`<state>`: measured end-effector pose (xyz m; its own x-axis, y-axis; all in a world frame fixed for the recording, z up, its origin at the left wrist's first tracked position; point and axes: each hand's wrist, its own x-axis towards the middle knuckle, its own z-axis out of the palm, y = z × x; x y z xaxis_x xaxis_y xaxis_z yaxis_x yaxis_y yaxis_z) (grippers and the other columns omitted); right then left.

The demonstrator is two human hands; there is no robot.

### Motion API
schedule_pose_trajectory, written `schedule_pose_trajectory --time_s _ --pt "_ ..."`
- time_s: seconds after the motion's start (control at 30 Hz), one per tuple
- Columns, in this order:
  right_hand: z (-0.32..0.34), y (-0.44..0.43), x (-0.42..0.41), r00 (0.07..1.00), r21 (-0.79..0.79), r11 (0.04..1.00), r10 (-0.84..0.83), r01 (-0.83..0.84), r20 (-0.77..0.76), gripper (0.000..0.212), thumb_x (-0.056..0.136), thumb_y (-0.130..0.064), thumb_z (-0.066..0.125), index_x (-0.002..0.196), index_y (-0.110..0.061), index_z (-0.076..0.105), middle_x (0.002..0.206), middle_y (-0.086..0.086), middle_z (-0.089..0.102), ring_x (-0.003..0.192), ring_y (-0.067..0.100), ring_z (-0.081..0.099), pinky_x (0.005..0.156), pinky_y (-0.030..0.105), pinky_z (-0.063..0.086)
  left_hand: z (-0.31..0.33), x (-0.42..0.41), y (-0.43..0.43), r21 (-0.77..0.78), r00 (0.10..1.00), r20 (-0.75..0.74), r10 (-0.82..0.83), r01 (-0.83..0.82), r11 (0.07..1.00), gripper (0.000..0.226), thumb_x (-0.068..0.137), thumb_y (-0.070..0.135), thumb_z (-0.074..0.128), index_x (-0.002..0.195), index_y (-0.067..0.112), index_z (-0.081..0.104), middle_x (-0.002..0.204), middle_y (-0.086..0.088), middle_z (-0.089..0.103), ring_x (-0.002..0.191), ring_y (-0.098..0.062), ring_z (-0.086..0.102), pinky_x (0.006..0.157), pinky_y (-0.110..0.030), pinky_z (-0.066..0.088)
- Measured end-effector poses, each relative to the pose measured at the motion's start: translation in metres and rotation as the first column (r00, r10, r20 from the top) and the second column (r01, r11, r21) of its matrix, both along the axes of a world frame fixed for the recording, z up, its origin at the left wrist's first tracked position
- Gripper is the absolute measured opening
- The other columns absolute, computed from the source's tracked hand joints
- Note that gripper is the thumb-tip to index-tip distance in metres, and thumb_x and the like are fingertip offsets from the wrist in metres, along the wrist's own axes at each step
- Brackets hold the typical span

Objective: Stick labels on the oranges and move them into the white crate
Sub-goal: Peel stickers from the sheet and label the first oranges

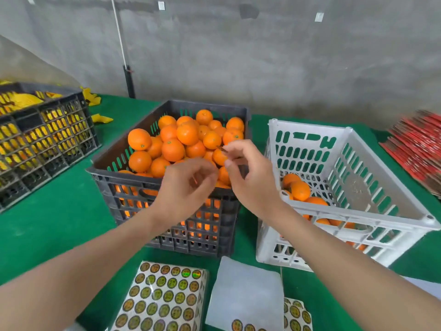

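Over the dark crate (pixel 171 242) of oranges (pixel 173 149) at frame centre, a label (pixel 222 149) is pinched by thumb and forefinger of the right hand (pixel 250 180); the left hand (pixel 183 187) is curled, its hold unclear. The white crate (pixel 358 187) is placed at right.

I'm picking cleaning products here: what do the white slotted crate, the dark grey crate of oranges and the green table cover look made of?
The white slotted crate: moulded plastic, semi-matte, given its ribs and punched slots. The dark grey lattice crate: likewise rigid plastic, duller. The green table cover: probably felt or similar cloth; flat, no shine.
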<state>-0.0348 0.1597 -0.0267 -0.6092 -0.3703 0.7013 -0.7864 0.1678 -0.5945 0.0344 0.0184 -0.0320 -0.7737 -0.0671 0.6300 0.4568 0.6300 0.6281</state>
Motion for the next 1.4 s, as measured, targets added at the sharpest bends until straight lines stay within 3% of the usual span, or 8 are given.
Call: schedule_pose_trajectory --time_s 0.17,0.47,0.63,0.73,0.8,0.9,1.03,1.4 --pt "0.004 -0.039 -0.043 0.998 0.249 0.968 0.008 -0.026 0.069 0.046 0.086 0.004 0.053 0.128 -0.014 0.046 0.126 0.004 0.053 0.118 0.012 0.047 0.088 0.011 0.031 0.027 -0.090 -0.060 -0.167 0.890 0.232 0.392 -0.361 0.918 0.028 0.086 -0.001 0.056 0.114 0.001 0.059 0.111 -0.015 0.063 0.099 -0.028 0.060 0.077 -0.023 0.040" --pt "-0.020 -0.054 -0.072 0.984 0.422 0.902 0.015 -0.090 0.179 0.064 0.088 -0.003 0.055 0.143 -0.022 0.029 0.146 -0.004 0.037 0.131 0.009 0.032 0.103 0.016 0.023 0.001 -0.201 -0.113 -0.590 0.703 0.448 0.552 -0.231 0.773 0.091 0.075 0.034 0.078 0.143 0.001 0.029 0.135 -0.027 0.044 0.129 -0.040 0.039 0.101 -0.046 0.037" --pt "-0.021 -0.053 -0.075 0.972 0.407 0.910 -0.023 -0.077 0.235 0.064 0.089 -0.007 0.054 0.143 -0.028 0.026 0.143 -0.005 0.038 0.128 0.010 0.036 0.102 0.025 0.033 -0.020 -0.224 -0.119 -0.738 0.745 0.350 0.569 -0.155 0.657 0.078 0.075 0.019 0.072 0.141 0.014 0.031 0.132 -0.022 0.041 0.126 -0.039 0.037 0.097 -0.047 0.037" --pt "-0.020 -0.051 -0.075 0.965 0.364 0.931 -0.063 -0.035 0.253 0.056 0.090 -0.008 0.054 0.139 -0.025 0.033 0.135 -0.002 0.045 0.121 0.009 0.041 0.096 0.023 0.035 -0.011 -0.222 -0.116 -0.422 0.725 0.459 0.513 -0.330 0.845 0.085 0.065 0.026 0.081 0.135 0.008 0.036 0.129 -0.016 0.040 0.111 -0.034 0.050 0.069 -0.035 0.044" --pt "-0.018 -0.050 -0.074 0.953 0.278 0.960 -0.096 0.013 0.286 0.043 0.091 -0.011 0.054 0.130 -0.022 0.041 0.121 -0.005 0.050 0.113 0.008 0.046 0.093 0.025 0.041 0.004 -0.213 -0.108 0.106 0.737 0.627 0.252 -0.400 0.910 0.087 0.067 0.034 0.081 0.137 0.008 0.036 0.125 -0.012 0.049 0.106 -0.028 0.055 0.059 -0.031 0.050" --pt "-0.014 -0.047 -0.071 0.945 0.126 0.988 -0.124 0.089 0.304 0.019 0.092 -0.016 0.057 0.107 -0.025 0.050 0.100 -0.016 0.052 0.098 0.002 0.051 0.084 0.021 0.047 0.025 -0.186 -0.089 0.721 0.695 0.629 -0.350 -0.351 0.598 0.068 0.077 0.043 0.072 0.135 0.024 0.043 0.119 -0.015 0.058 0.091 -0.033 0.066 0.057 -0.037 0.057" --pt "-0.001 -0.036 -0.065 0.897 -0.100 0.989 -0.056 0.110 0.438 0.014 0.088 -0.013 0.061 0.082 -0.026 0.057 0.090 -0.013 0.060 0.091 -0.004 0.055 0.075 0.010 0.043 0.033 -0.146 -0.060 0.877 0.656 0.477 -0.585 -0.311 0.367 0.062 0.078 0.043 0.068 0.132 0.024 0.045 0.126 -0.015 0.056 0.098 -0.032 0.062 0.057 -0.037 0.057" --pt "0.031 0.024 -0.036 0.934 0.073 0.997 -0.030 0.004 0.357 0.016 0.088 -0.011 0.061 0.075 -0.019 0.056 0.109 0.001 0.057 0.103 0.001 0.050 0.081 0.021 0.046 0.034 -0.086 0.008 0.917 0.608 0.361 -0.707 -0.091 0.389 0.054 0.074 0.032 0.061 0.126 0.019 0.055 0.125 -0.011 0.063 0.112 -0.029 0.062 0.083 -0.044 0.054"
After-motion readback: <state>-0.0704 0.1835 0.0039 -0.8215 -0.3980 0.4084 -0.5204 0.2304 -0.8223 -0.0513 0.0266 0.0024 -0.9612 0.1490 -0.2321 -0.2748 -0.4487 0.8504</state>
